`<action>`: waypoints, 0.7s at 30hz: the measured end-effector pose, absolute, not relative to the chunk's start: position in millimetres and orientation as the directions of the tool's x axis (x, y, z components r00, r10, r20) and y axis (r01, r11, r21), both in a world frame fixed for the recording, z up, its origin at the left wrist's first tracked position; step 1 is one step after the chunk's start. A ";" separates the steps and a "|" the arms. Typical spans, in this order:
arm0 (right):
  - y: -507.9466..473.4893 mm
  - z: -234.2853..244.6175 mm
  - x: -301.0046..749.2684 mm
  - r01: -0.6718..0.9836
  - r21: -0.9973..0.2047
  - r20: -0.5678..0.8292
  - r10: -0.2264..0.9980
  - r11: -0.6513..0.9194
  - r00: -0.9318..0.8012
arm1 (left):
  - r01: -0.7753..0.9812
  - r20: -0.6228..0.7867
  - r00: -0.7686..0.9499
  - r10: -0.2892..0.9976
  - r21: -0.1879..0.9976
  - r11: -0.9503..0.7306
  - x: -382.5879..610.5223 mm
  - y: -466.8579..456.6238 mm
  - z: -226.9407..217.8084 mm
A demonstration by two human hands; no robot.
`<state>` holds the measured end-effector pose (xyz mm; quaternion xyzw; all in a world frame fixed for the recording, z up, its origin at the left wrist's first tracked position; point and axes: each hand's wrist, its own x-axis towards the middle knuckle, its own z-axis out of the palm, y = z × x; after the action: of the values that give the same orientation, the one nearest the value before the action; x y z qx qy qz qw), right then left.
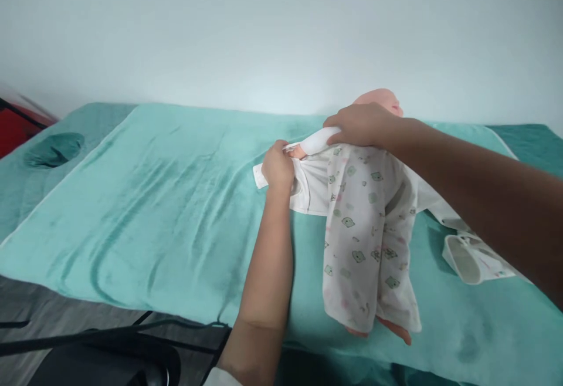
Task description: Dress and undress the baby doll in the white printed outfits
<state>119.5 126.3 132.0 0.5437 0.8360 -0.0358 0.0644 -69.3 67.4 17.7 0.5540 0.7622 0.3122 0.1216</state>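
Observation:
A baby doll (382,97) lies on a green towel with its head by the wall. It wears patterned baby trousers (352,227), and its feet stick out at the bottom. One doll arm in a white sleeve (317,141) points left. My right hand (363,123) is closed around the upper part of that arm. My left hand (278,166) grips a white baby shirt (313,186) beside the doll's small hand (297,152). The shirt lies spread between the doll's side and my left hand; its far part is hidden under the doll.
The green towel (153,198) covers a padded bed (101,117) with a round hole (53,149) at left. More white clothing (466,257) lies at right, partly behind my right forearm. A black chair (109,359) stands at the near left. A white wall (264,34) borders the far side.

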 end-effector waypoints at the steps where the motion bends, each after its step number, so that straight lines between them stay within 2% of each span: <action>1: 125.3 134.1 123.3 0.921 0.006 -0.130 0.914 0.389 -0.385 | 0.769 0.147 -0.359 0.921 0.606 0.203 -69.9 65.3 17.2; 6: 119.4 133.3 124.5 0.935 -0.036 -0.094 0.930 0.353 -0.355 | 0.814 0.114 -0.323 0.940 0.540 0.214 -69.6 55.9 22.3; 10: 117.8 118.6 108.5 0.898 -0.058 -0.124 0.889 0.436 -0.440 | 0.897 0.254 -0.233 0.939 0.428 0.107 -60.4 52.8 29.4; 14: 118.6 104.3 96.5 0.873 -0.044 -0.152 0.861 0.485 -0.486 | 0.935 0.274 -0.044 0.961 0.349 -0.057 -49.5 55.0 29.2; 16: 116.3 101.8 100.5 0.869 -0.107 -0.090 0.866 0.483 -0.492 | 0.933 0.270 -0.009 0.963 0.348 -0.089 -48.0 56.5 26.6; 18: 110.0 101.8 114.0 0.858 -0.220 0.035 0.883 0.464 -0.469 | 0.934 0.280 -0.028 0.960 0.349 -0.075 -49.1 56.9 23.8; 21: 93.4 97.3 150.5 0.843 -0.394 0.227 0.927 0.367 -0.297 | 0.934 0.302 -0.089 0.949 0.355 -0.025 -52.1 56.2 20.4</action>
<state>150.5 93.4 97.3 0.5537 0.7992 -0.0999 -0.2115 -52.1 56.2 20.4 0.6746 0.6980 0.2398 0.0153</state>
